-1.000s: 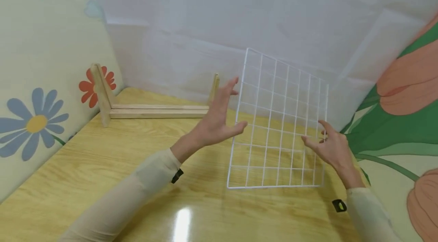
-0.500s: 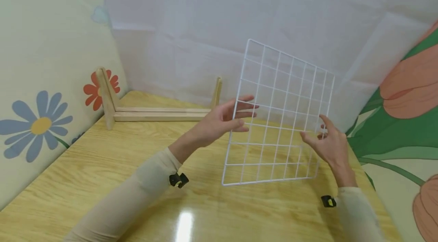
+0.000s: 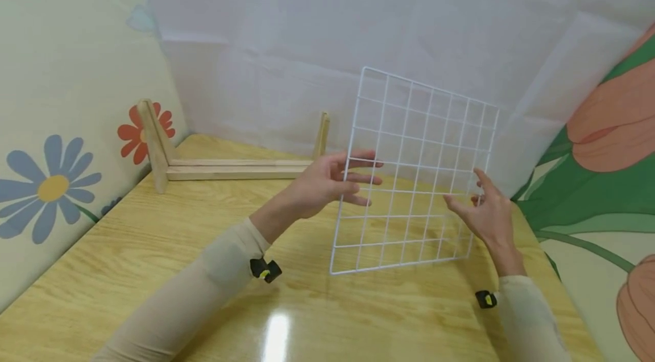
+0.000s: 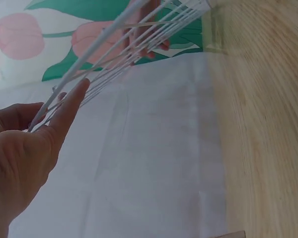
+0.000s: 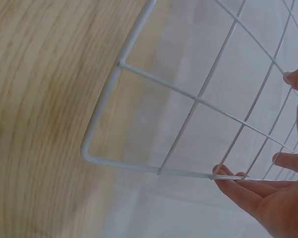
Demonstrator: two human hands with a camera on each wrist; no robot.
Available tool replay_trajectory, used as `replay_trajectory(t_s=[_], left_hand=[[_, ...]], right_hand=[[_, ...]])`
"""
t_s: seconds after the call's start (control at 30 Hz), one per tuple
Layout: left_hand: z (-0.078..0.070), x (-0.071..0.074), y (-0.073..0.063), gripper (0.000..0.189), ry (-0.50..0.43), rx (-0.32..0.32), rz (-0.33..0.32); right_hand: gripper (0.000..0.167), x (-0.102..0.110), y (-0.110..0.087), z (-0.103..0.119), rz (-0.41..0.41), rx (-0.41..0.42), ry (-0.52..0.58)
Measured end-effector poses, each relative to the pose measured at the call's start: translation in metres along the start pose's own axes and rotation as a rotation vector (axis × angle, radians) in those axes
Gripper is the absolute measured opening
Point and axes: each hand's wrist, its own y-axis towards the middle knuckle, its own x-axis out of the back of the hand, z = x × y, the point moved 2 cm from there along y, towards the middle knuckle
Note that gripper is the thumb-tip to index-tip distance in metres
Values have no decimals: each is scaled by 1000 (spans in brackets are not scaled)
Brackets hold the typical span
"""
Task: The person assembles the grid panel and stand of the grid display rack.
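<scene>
One left hand point(image 3: 321, 184) and one right hand point(image 3: 492, 215) held a rectangular white wire grid point(image 3: 413, 191), fingers around opposite edges, apparently steadying it; moving it likely needed both.

A white wire grid point(image 3: 419, 166) — flat, rectangular — is held steeply tilted.

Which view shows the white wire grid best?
Head view: all four corners of the white wire grid show there. The left wrist sees it nearly edge-on, cut off; the right wrist sees one corner close up.
</scene>
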Motion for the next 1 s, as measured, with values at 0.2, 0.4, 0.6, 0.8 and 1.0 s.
replay_trajectory(t_s=[0.2,0.4,0.6,0.8,1.0], left_hand=[[1,2,-1,72,-75,44,29],[0,6,-2,73,-104,36,32],[-4,7,-5,72,-113,0,30],[-8,1,-6,73,-134,-63,19],[-11,-9,-7,74,-126,-95,11]], right_hand=[[93,-1,0,1,-17,-7,17],[97,-1,1,7,-7,-34,33],[99,-1,1,12,-6,-52,96],[92,3,0,29,-141,2,73],[86,2,-4,65,-237,234,86]])
